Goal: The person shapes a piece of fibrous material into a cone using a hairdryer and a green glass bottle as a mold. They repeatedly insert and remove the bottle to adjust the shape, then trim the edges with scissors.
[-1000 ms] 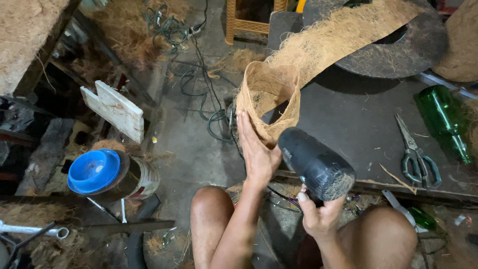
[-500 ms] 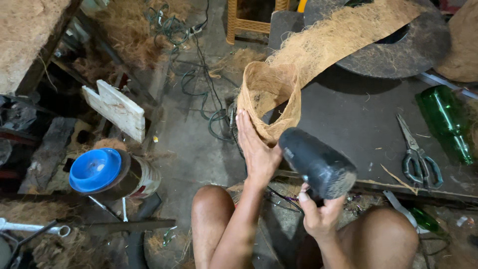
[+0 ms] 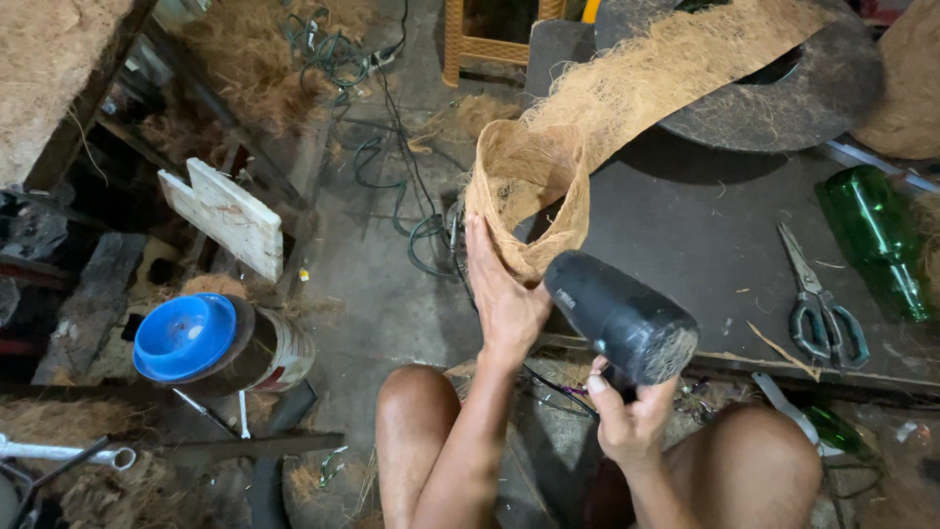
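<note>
My left hand [image 3: 504, 299] presses flat against the outside of a curled loop of brown coconut-fibre sheet [image 3: 529, 196]. The sheet's long strip runs up and right over a round dark disc [image 3: 832, 88]. A black heat gun [image 3: 617, 318] is gripped by its handle in my right hand [image 3: 632, 416], its nozzle aimed at the loop near my left fingers. My two bare knees show at the bottom of the view.
Grey-handled scissors [image 3: 818, 309] and a green glass bottle [image 3: 876, 240] lie on the dark board [image 3: 685, 225] at right. A can with a blue lid [image 3: 201, 343], a white plank [image 3: 225, 216], tangled cables [image 3: 392, 147] and loose fibre clutter the floor at left.
</note>
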